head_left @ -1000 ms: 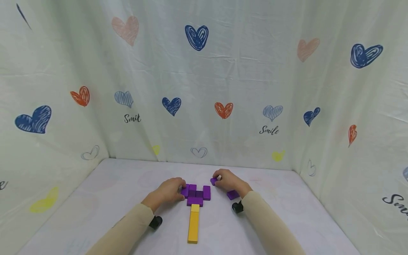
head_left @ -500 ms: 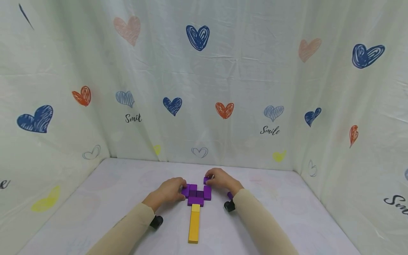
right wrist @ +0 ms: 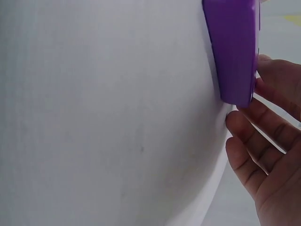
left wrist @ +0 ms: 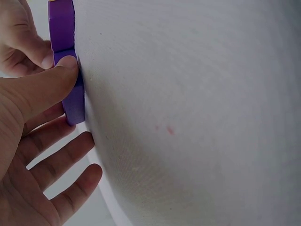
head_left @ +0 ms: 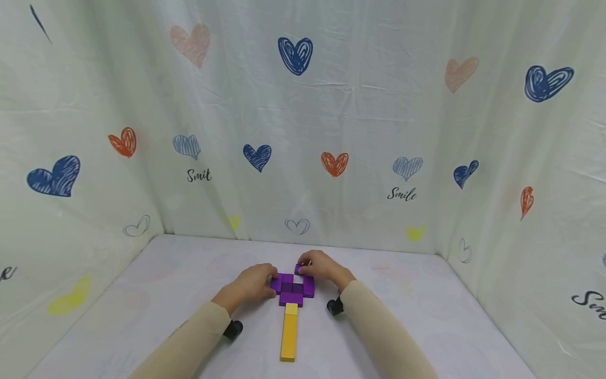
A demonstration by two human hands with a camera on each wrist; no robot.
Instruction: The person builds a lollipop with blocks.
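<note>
On the white table, purple blocks form a cluster above a long yellow block (head_left: pixel 288 339) topped by a small yellow block (head_left: pixel 291 309). My left hand (head_left: pixel 251 284) pinches the cluster's leftmost purple block (head_left: pixel 276 284); the left wrist view has its thumb on the block's (left wrist: pixel 73 101) near face, other fingers spread beyond. With thumb and fingertips, my right hand (head_left: pixel 322 265) holds a small purple block (head_left: pixel 298 269) at the cluster's far side, over a white gap. An upright-lying purple block (head_left: pixel 308 287) borders that gap on the right and partly hides the fingertips in the right wrist view.
A pale curtain (head_left: pixel 360 116) printed with hearts surrounds the table (head_left: pixel 199 263) at the back and sides. Black wrist cameras hang under both sleeves, close over the tabletop. Another loose purple block is hidden behind the right wrist.
My right hand has carried the small purple block leftward, from right of the cluster to its far side. The right forearm now covers the loose purple block. My left hand has stayed in place.
</note>
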